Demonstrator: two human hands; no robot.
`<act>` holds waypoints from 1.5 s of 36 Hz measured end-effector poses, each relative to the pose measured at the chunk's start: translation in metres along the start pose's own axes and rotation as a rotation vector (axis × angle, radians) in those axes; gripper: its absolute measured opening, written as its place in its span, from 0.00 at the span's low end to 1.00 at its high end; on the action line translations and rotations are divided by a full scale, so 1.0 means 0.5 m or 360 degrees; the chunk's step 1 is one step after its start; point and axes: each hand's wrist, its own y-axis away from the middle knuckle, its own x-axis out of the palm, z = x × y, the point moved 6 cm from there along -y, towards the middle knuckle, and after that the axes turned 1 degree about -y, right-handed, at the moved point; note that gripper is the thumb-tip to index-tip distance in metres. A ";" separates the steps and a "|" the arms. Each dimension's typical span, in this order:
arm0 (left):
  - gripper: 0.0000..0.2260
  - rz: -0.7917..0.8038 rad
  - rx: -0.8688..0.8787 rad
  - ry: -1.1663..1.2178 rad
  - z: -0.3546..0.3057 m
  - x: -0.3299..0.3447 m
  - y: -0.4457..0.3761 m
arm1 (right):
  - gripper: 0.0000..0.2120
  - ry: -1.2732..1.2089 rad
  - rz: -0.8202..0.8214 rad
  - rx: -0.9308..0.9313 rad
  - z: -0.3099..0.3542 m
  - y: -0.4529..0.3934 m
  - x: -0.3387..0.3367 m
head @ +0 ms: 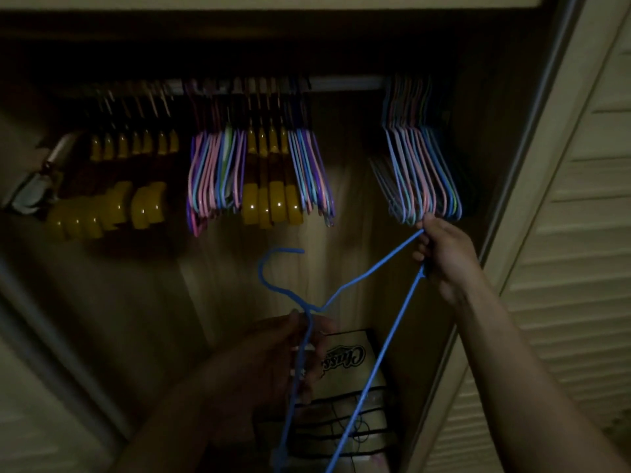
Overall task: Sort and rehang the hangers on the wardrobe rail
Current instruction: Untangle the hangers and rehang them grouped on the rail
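Two hands: both grasp one thin blue wire hanger (372,273).
Left hand (273,363): fingers curl round the neck below the curved hook.
Right hand (444,257): pinches the shoulder corner, far right.
Rail (345,82): pale metal bar, above the hanger.
Rail's load: glossy yellow plastic hangers (269,199); slim pastel wire hangers (423,172) just above right hand.
Door (580,233): cream, slatted, right.

One head-worn camera, tilted up from below into the wardrobe, close in on the rail (345,82), arms reaching forward from the bottom edge.
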 end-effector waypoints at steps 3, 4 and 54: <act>0.12 0.0140 0.0004 -0.0022 -0.026 0.028 0.008 | 0.12 0.0093 -0.0040 -0.0019 0.003 -0.005 -0.004; 0.11 0.0201 -0.0018 0.0040 -0.038 0.035 0.007 | 0.13 0.0158 -0.0044 -0.0035 0.005 -0.006 -0.002; 0.13 -0.1118 0.1073 -0.2044 -0.473 0.075 -0.123 | 0.19 0.1584 -0.0321 -0.1054 0.127 0.217 0.064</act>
